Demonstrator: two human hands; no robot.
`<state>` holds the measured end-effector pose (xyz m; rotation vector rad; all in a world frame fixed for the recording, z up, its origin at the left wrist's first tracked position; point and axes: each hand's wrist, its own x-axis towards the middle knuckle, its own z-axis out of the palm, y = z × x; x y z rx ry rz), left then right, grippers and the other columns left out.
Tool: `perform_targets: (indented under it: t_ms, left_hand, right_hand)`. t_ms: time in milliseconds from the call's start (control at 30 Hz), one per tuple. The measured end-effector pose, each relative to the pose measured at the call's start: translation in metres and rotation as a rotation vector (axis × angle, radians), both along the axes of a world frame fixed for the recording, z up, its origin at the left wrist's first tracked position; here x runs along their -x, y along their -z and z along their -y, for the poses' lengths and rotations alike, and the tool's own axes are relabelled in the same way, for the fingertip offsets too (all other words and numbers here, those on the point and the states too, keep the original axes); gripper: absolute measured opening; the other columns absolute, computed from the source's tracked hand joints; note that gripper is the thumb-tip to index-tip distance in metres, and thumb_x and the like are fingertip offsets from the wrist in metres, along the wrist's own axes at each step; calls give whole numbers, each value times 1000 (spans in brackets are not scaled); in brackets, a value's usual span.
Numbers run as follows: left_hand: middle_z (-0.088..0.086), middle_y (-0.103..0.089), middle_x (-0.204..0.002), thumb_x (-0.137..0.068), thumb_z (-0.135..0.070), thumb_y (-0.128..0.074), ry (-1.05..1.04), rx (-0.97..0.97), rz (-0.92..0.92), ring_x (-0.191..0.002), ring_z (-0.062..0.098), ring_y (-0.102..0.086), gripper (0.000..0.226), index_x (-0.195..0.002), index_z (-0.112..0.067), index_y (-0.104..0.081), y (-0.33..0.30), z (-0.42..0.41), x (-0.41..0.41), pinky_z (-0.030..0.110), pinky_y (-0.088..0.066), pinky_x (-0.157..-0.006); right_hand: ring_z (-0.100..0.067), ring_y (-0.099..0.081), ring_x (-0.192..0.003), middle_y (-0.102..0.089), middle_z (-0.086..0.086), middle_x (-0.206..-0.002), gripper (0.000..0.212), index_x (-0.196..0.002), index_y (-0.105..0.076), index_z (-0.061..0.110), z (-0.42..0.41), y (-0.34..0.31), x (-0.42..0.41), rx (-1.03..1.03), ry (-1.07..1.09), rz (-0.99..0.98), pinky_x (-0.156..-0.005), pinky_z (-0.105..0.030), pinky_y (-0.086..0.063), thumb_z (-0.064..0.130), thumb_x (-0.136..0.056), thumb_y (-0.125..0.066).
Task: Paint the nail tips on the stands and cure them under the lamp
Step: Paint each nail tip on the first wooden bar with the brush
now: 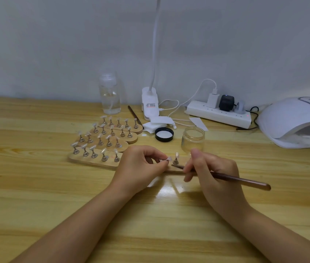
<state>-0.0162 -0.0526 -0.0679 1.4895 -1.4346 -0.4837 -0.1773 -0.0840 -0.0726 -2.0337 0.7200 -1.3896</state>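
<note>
My left hand [140, 164] pinches a small pale nail tip on its metal stand [166, 160] between thumb and fingertips, just above the near wooden base [173, 170]. My right hand [213, 171] is curled round a long brown wooden brush [232, 179], its tip pointing at the pinched piece, beside another upright stand [176, 159]. Four wooden boards of mounted nail tips [101, 143] lie to the left. The white domed curing lamp [294, 122] sits far right, the open glass jar [193, 138] behind my hands
</note>
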Motion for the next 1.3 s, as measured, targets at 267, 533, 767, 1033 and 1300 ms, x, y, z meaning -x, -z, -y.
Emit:
perform_targets:
  t_ms: [267,533,767,1033,1300]
  left_hand:
    - [-22,-51,-42,-74,-14,-74,5,-6,-25,-43,-1,-43,13,-68,-24,-69,-1,-1,0,6,-29,-44]
    - [-22,-50,-40,-74,-15,-74,10,-10,-36,-41,-1,-42,19,-66,-31,-66,-1,-1,0,6,-29,-43]
    - [-24,-51,-41,-76,-16,-73,28,-9,-33,-42,-2,-42,18,-67,-30,-66,-2,0,-1,6,-30,-43]
    - [-22,-51,-41,-75,-16,-74,34,-5,-59,-42,-1,-42,17,-67,-30,-67,-1,2,-1,5,-29,-44]
    - [-16,-48,-40,-73,-15,-75,53,14,-69,-46,2,-37,19,-65,-30,-67,1,2,-3,7,-28,-46]
  right_hand:
    - [-2,-62,-56,-62,4,-53,40,-61,-63,17,0,-1,-1,-4,19,7,-60,-18,-50,36,-90,-43]
    - [-5,-63,-58,-64,-1,-56,39,-65,-65,16,0,-1,-1,-34,8,46,-63,-17,-50,37,-89,-42]
    - [-1,-58,-51,-63,-4,-53,41,-64,-65,13,-1,-1,0,-75,-21,92,-56,-10,-43,39,-87,-42]
    - [0,-58,-50,-65,4,-57,37,-66,-65,15,-1,-3,1,-79,-34,78,-56,-9,-42,40,-85,-47]
    - [1,-57,-51,-64,-4,-56,38,-65,-65,13,-1,-2,0,-99,-44,77,-57,-7,-41,30,-92,-45]
